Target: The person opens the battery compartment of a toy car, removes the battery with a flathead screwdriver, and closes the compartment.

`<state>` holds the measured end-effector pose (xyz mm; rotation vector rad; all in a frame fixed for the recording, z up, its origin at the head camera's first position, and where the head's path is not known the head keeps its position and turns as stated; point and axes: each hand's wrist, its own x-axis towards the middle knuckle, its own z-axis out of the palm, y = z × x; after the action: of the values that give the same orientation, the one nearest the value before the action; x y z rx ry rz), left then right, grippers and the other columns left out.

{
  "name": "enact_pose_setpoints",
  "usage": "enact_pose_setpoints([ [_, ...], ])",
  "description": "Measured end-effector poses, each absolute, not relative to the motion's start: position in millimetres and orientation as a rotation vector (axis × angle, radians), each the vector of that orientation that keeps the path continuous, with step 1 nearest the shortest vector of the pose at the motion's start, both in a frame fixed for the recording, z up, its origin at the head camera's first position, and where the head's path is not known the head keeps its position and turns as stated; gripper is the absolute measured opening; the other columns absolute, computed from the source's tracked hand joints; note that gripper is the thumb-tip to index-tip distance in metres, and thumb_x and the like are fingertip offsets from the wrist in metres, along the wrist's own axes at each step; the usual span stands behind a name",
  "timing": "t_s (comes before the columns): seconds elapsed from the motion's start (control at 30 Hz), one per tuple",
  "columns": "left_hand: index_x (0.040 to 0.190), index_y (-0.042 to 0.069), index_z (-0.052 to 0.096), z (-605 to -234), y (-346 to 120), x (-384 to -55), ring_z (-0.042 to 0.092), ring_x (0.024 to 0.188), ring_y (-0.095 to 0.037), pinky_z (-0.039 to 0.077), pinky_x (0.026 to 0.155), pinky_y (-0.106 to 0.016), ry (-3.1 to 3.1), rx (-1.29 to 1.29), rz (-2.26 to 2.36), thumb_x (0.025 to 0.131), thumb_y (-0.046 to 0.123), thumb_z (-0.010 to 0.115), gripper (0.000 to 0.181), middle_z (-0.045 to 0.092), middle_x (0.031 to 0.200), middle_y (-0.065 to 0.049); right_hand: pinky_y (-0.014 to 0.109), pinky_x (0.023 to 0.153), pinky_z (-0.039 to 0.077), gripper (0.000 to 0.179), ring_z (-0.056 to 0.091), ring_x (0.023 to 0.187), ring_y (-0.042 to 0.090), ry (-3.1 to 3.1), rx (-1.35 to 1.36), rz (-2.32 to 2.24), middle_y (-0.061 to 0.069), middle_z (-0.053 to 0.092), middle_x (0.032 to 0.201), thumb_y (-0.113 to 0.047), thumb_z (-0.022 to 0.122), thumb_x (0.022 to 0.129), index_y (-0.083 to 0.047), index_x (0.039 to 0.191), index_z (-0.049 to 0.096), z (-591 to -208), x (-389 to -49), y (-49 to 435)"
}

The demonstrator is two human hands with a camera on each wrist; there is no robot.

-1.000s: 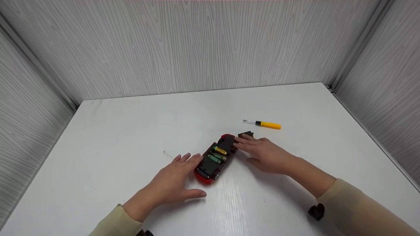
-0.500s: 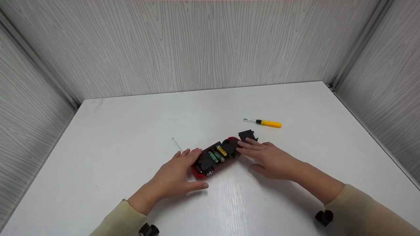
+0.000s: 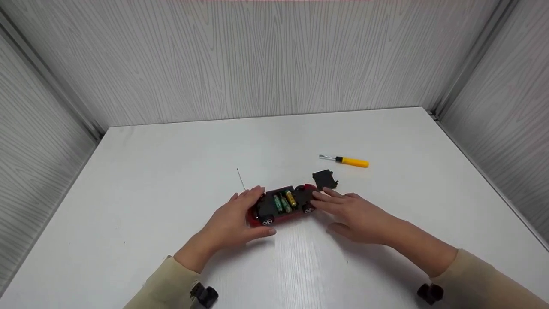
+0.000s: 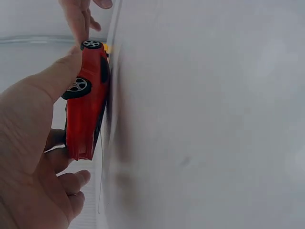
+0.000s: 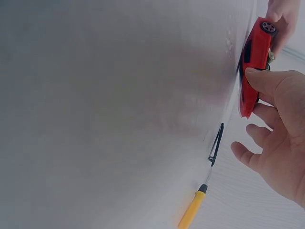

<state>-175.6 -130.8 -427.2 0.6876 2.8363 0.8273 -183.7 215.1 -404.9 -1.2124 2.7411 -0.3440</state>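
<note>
A red toy car [image 3: 279,218] lies upside down on the white table, its black underside up. In its uncovered battery compartment sit two green batteries [image 3: 279,204] and a yellow battery [image 3: 291,198]. My left hand [image 3: 231,221] touches the car's left end, fingers at the far side; its thumb stretches along the near side, apparently apart from it. Fingertips of my right hand [image 3: 360,216] rest on the right end, the thumb held off. Both wrist views show the car's red side [image 4: 86,114] between the hands.
A black battery cover [image 3: 325,179] lies just behind the car's right end. Farther back is a yellow-handled screwdriver [image 3: 354,162]. A thin antenna-like wire [image 3: 241,178] sticks out behind the left hand. Grey wood-grain panels [image 3: 266,60] enclose the table's back and sides.
The car has turned clockwise between my hands, from a steep slant to nearly crosswise. The wire has swung right with it. My right hand has drawn back, uncovering the battery cover.
</note>
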Motion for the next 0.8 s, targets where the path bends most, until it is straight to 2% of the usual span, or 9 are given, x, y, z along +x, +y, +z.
enact_pose_setpoints([
  [0.3,0.165,0.010,0.038,-431.6,-131.5,-181.8,0.037,0.154,-0.029,0.022,0.128,-0.047,2.804,0.673,0.985,0.086,0.058,0.084,0.104,0.041,0.167,-0.008,0.061,0.113,0.042,0.069,0.032,0.156,0.037,2.740,-1.226,-0.348,0.009,0.040,0.168,-0.018,0.074,0.101,-0.013,0.163,0.045,-405.8,-179.8,215.3],
  [0.53,0.166,0.017,0.039,-435.4,-133.5,-183.3,0.036,0.152,-0.046,0.030,0.124,-0.056,2.753,0.580,1.106,0.084,0.054,0.088,0.102,0.044,0.165,-0.005,0.062,0.111,0.044,0.067,0.036,0.154,0.037,2.743,-1.231,-0.354,0.010,0.042,0.167,-0.016,0.074,0.100,-0.011,0.161,0.047,-406.4,-179.1,213.7],
  [0.63,0.166,0.018,0.040,-436.0,-133.7,-184.6,0.041,0.150,-0.042,0.033,0.123,-0.054,2.739,0.583,1.129,0.084,0.050,0.090,0.101,0.050,0.161,-0.006,0.061,0.110,0.045,0.066,0.038,0.153,0.038,2.752,-1.229,-0.350,0.011,0.043,0.166,-0.016,0.074,0.100,-0.011,0.160,0.048,-406.9,-179.0,213.9],
  [0.8,0.165,0.021,0.043,-436.9,-134.5,-185.9,0.055,0.136,-0.026,0.043,0.115,-0.048,2.714,0.558,1.162,0.082,0.046,0.093,0.100,0.060,0.150,-0.007,0.061,0.110,0.045,0.063,0.039,0.152,0.038,2.757,-1.231,-0.375,0.012,0.045,0.164,-0.018,0.074,0.101,-0.010,0.159,0.050,-404.9,-179.6,213.2],
])
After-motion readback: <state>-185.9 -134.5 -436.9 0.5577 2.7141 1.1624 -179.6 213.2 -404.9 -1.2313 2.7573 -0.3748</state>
